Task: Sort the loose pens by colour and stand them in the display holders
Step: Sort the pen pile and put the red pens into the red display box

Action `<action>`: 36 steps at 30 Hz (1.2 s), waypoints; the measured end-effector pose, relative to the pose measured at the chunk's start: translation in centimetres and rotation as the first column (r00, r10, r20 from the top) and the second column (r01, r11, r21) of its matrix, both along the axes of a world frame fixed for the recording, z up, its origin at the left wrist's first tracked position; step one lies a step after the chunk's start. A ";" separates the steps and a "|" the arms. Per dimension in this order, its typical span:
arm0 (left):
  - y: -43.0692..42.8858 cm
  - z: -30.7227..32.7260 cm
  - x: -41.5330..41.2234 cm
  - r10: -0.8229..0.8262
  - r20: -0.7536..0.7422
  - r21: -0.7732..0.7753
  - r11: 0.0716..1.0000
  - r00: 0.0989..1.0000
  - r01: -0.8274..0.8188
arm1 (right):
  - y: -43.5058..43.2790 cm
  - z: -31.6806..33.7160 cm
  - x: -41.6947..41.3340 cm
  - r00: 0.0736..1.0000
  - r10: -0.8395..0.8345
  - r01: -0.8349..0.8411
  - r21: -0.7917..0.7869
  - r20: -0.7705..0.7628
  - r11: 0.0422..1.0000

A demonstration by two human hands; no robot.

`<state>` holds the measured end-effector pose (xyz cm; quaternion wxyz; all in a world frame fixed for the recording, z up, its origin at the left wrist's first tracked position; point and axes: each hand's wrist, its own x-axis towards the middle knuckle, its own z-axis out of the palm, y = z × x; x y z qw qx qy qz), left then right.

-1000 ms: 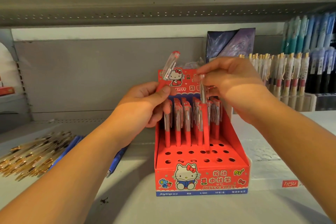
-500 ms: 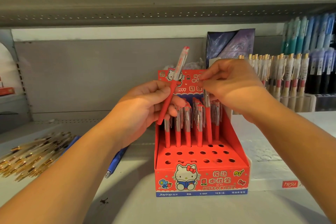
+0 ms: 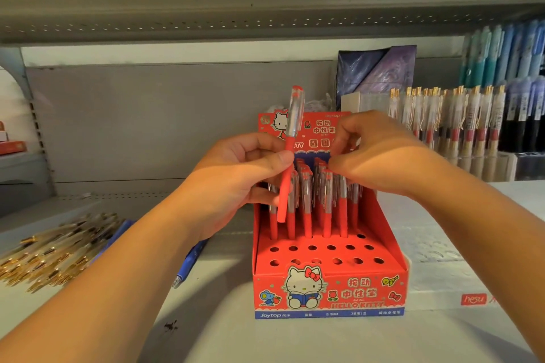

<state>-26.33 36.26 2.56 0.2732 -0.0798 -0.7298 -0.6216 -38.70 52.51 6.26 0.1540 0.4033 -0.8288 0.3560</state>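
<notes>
Red pen [image 3: 283, 194] near holder [image 3: 330, 289], front holes [image 3: 331, 247] free

The two front rows of holes [image 3: 312, 247] in the red box [image 3: 330, 295] are open from above. Behind them red pens [image 3: 307, 224] stand packed close. A held pen [image 3: 282, 194] hangs in front of the left ones. The shelf [image 3: 295, 342] before the box is bare. Gold pens [image 3: 50, 247] and a blue pen [image 3: 188, 259] lie at the left; a rack of pens [image 3: 442, 118] crowds the right.
</notes>
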 end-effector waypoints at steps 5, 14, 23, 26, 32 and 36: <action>0.1 0.0 0.1 -0.010 0.019 -0.017 1.000 1.000 0.010 | 0.1 0.1 0.4 1.000 -0.004 0.003 0.205 0.006 0.979; 0.4 0.0 0.2 0.031 0.028 -0.063 0.998 0.999 -0.029 | -0.4 -0.1 -0.2 0.999 0.025 -0.025 0.004 -0.042 1.000; 1.1 -0.1 0.2 0.091 0.002 -0.184 0.979 0.996 -0.089 | -0.4 -0.2 1.9 0.750 0.646 -0.422 -0.648 0.144 0.634; 1.0 0.2 0.1 0.182 -0.056 -0.176 0.966 0.982 -0.189 | -0.1 0.2 1.9 0.740 0.647 -0.380 -0.679 0.184 0.628; -1.0 0.8 -0.7 0.566 0.013 -0.010 0.825 0.824 -0.566 | 0.5 1.1 0.9 0.875 0.451 -0.283 -0.572 0.175 0.770; -1.1 -0.4 -0.6 0.507 0.414 -0.184 0.860 0.756 -0.476 | 1.2 1.3 0.1 0.914 0.352 -0.247 -0.412 0.202 0.877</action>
